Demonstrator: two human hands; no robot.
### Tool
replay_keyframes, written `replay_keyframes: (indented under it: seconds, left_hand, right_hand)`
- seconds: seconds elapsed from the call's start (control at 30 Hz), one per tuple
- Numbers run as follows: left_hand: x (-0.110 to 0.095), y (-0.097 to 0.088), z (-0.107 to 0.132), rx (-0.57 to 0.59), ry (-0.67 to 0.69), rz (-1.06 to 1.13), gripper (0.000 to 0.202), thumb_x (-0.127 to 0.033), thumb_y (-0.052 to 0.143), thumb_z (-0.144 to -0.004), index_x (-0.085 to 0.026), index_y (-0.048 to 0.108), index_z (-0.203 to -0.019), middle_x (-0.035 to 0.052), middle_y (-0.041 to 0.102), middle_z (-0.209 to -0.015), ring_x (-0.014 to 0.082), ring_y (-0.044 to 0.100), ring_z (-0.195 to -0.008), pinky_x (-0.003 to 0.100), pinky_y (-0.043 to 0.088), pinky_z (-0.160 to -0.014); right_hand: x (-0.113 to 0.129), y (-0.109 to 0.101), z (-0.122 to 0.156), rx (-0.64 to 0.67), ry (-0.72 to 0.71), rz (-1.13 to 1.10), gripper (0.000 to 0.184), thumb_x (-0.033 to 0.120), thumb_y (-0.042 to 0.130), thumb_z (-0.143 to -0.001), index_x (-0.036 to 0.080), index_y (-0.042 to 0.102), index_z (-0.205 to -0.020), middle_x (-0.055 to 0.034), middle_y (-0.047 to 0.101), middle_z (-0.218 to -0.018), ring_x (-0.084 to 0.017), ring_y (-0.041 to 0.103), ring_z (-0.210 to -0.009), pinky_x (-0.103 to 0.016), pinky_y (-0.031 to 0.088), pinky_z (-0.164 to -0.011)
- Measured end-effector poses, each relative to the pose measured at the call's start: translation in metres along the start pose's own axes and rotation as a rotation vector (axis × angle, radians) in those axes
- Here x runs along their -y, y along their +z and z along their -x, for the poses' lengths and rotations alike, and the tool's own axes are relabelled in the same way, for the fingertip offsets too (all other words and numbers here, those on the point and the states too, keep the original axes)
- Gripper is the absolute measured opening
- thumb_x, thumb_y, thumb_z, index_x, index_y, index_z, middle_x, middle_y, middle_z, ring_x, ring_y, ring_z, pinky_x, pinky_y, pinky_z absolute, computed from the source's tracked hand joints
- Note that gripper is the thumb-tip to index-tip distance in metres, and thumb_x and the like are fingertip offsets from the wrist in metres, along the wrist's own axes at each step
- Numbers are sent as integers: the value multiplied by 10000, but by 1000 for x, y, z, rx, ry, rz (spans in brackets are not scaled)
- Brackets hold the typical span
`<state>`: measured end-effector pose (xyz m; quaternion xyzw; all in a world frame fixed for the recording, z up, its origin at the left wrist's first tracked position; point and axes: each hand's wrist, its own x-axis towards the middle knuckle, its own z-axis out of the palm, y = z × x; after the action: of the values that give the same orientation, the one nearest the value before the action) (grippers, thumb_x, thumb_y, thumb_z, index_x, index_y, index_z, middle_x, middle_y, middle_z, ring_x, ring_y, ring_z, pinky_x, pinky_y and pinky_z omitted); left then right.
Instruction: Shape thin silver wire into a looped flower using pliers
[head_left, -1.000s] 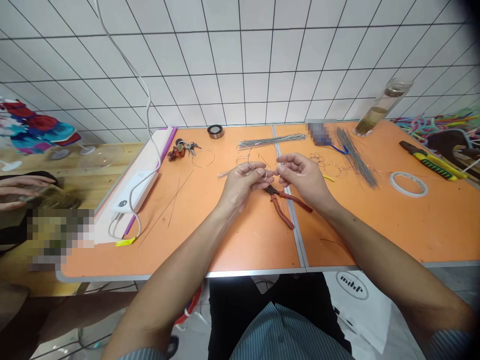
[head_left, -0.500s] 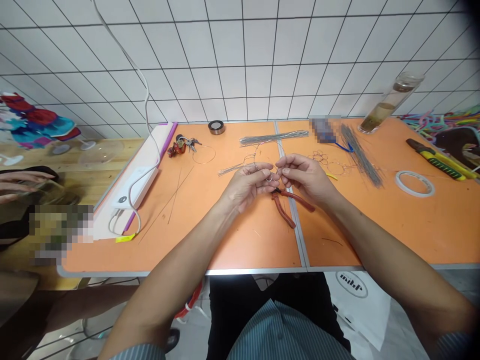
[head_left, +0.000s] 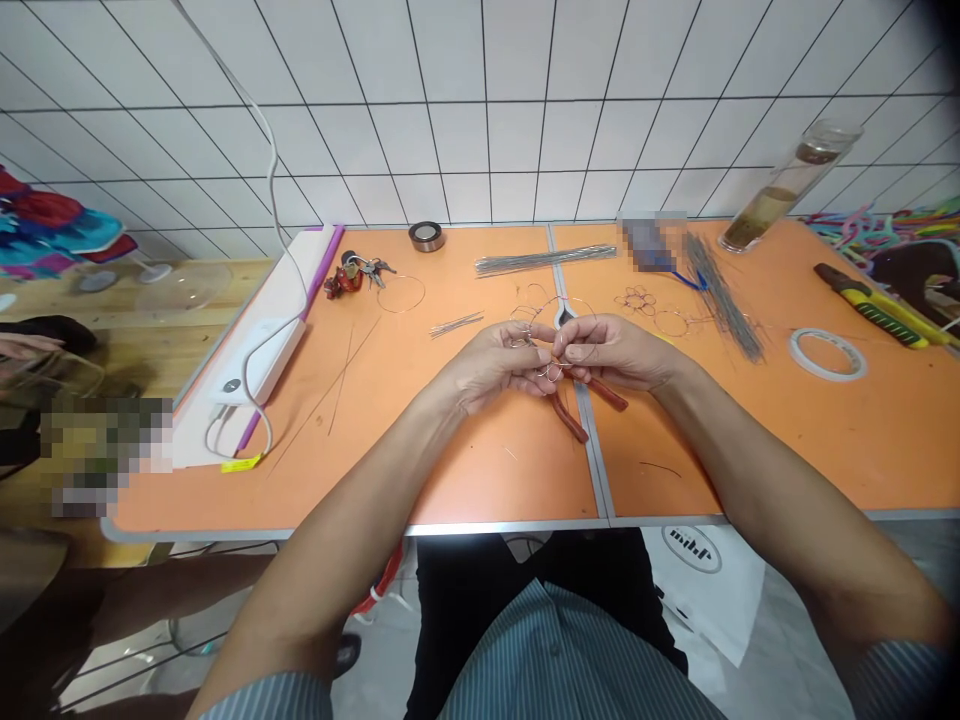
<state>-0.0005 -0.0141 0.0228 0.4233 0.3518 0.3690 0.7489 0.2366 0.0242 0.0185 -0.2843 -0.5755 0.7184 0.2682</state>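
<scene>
Left hand (head_left: 491, 368), right hand (head_left: 619, 352) — pinching wire loops (head_left: 553, 372)

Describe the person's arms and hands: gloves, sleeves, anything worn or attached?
The left hand and right hand are bare: no gloves, and no ring, watch or band shows. The forearms are bare too, with no cables or markers. The only clothing on the arms is a blue-grey striped shirt, its left sleeve and right sleeve at the frame's lower edge.

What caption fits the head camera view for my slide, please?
Left hand and right hand hold wire loops above red pliers on an orange table.
</scene>
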Motion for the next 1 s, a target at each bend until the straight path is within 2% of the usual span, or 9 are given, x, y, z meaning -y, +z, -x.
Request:
replay_keyframes:
  seconds: [0.17,0.43,0.5,0.67,1.0]
  left_hand:
    - [-1,1,1,9,-4,20,407,-256,960,-805,-156,756,-1142,106,832,-840,203,810,-683,290,647,-687]
    - [3,3,-3,-82,4,200,473,-165,927,-834,-163,693,-1245,113,851,-897,206,828,-732,320,667,-779]
    - [4,5,-4,-84,-17,212,398,-150,903,-852,-146,718,-1204,129,854,-913,198,828,-736,303,666,-772]
    - [6,8,-3,-67,-38,196,82,-150,829,-919,-87,777,-919,120,838,-878,158,806,-704,252,655,-729]
    - [5,10,-3,-72,-68,181,115,-134,813,-933,-101,763,-834,88,814,-793,129,762,-613,217,624,-645]
  right_hand:
    - [-1,1,-1,9,-60,65,331,439,993,-815,188,794,-901,-9,725,-816,-103,568,-650,-235,479,-606]
    - [3,6,0,-109,-199,156,335,493,949,-870,204,788,-920,0,699,-809,-126,610,-681,-278,519,-684]
    - [3,7,0,-135,-233,191,341,507,946,-870,208,790,-921,1,696,-822,-131,613,-695,-283,532,-699]
    - [2,8,-1,-168,-303,227,359,514,952,-860,202,786,-920,5,686,-809,-125,610,-677,-271,528,-668]
    - [-5,17,-5,-207,-377,227,322,482,931,-899,201,778,-940,8,682,-795,-112,602,-645,-254,518,-610]
